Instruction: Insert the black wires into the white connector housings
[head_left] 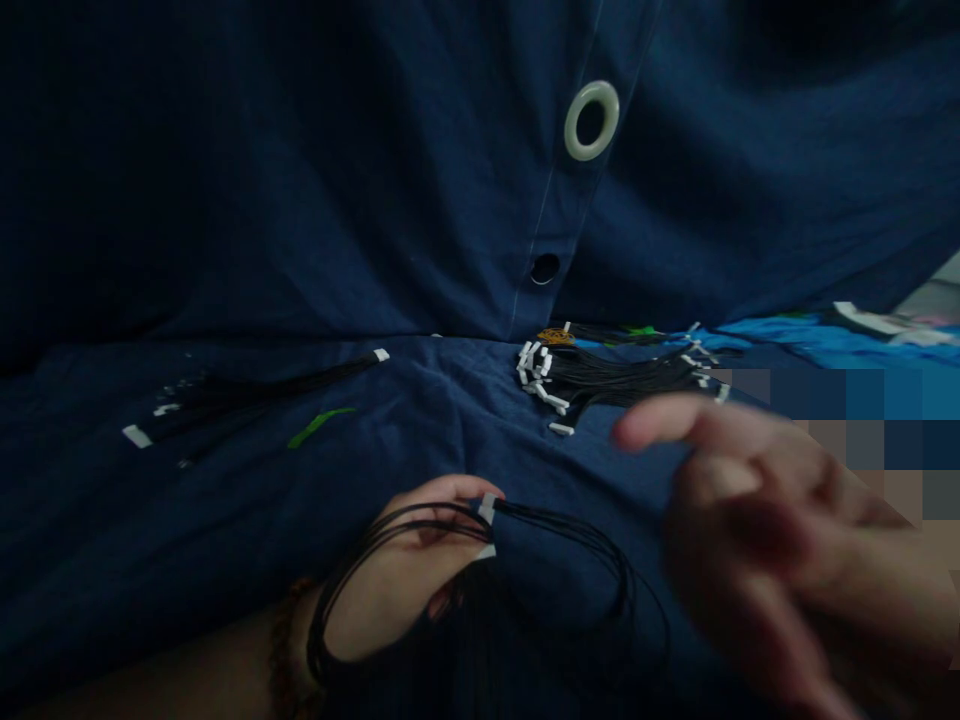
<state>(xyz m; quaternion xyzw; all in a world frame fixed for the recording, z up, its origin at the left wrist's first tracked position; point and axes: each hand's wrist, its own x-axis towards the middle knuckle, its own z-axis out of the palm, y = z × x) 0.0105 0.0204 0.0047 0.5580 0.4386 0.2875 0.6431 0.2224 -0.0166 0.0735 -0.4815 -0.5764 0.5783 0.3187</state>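
Clock: read from the middle of the view.
Left hand (397, 580): at seven o'clock, thumb and finger closed on the held wires near their white plugs (487, 508).
Held wires (559, 522): thin, black, just below the middle at six o'clock, looping out toward both eight and five; their lower ends fade into shadow.
Right hand (765, 530): at four o'clock, blurred, index finger stretched toward nine, the other fingers loosely bent and apart, nothing seen between them.
Wire pile (622, 380): black with white plugs at both ends, at three o'clock, just beyond the right index fingertip.
Loose bundle (300, 380): black wires, white plugs, lying at nine o'clock.
Green strip (321, 428): between eight and nine, near the loose bundle.
Orange coil (555, 337): beside the wire pile, near three.
Blue cloth (450, 400): beneath the wires.
Pale ring (572, 122): at one o'clock.
Bracelet (285, 650): left wrist, seven o'clock.
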